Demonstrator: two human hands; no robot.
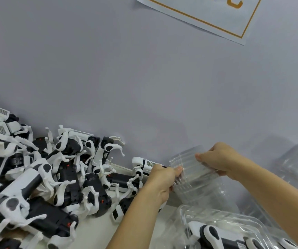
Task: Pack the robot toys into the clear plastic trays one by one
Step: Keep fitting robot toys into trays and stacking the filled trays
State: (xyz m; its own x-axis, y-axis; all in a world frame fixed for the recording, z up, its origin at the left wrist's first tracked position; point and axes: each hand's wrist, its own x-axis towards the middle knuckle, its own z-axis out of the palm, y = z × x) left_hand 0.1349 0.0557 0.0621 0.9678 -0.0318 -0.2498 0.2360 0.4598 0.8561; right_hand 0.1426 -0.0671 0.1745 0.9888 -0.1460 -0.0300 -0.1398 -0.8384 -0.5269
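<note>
Both hands up off the table w/ a nested stack of clear trays [195,175] held between them. Left hand [160,182] grips the stack's left edge, fingers curled round it, thumb [178,170] lying on the near rim. Right hand [220,159] holds the far/right side, fingers bent over the top edge, thumb tip [198,156] pressing on the upper rim; can't tell how the fingers behind the plastic lie. Stack is tilted, open side turned toward the left hand.

Just below the right forearm & the stack: a clear tray w/ a toy in it [222,229] – white and black robot dog lying in the moulded cavity. More clear trays [295,164] piled beyond the right wrist, blurry.

Left of the left-hand fingers: big heap of robot toys [42,177], white and black, legs tangled, lying every which way on the white table [98,229]. One robot dog [144,165] sits right behind the left knuckles, nearly touching. Grey wall [108,69] behind; paper sheet w/ orange border [207,17] stuck on it, above the right hand
</note>
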